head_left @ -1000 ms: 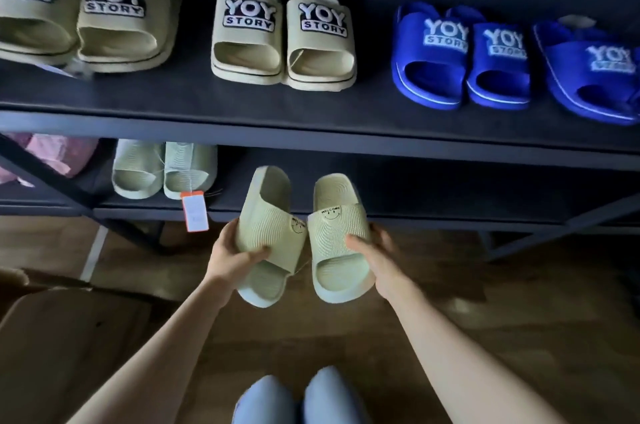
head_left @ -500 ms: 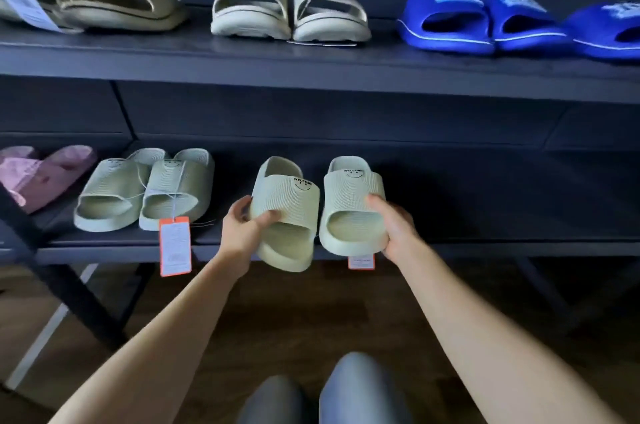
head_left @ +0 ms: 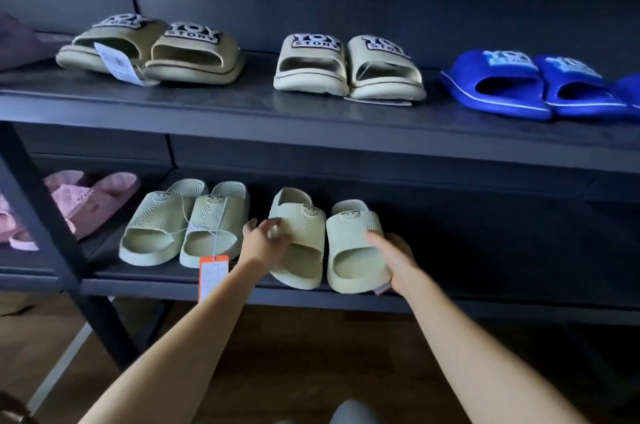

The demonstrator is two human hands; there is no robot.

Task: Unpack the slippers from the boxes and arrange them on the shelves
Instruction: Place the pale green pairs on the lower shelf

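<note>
I hold a pair of pale green ribbed slippers over the lower shelf (head_left: 485, 299). My left hand (head_left: 261, 245) grips the strap of the left slipper (head_left: 299, 240), which is tilted with its heel raised. My right hand (head_left: 398, 257) grips the outer side of the right slipper (head_left: 356, 250), which lies flat near the shelf's front edge. A small tag shows under my right hand. Another pale green pair (head_left: 183, 224) with an orange tag (head_left: 213, 276) stands just to the left on the same shelf.
Pink slippers (head_left: 86, 201) lie at the lower shelf's far left behind a dark frame post (head_left: 52, 233). The upper shelf (head_left: 311, 125) carries an olive pair (head_left: 156, 52), a cream pair (head_left: 349, 70) and blue slippers (head_left: 533, 87). Wooden floor lies below.
Both hands carried the green pair from below the shelf's edge up and onto the lower shelf. The view dropped lower and closer to the shelf.
</note>
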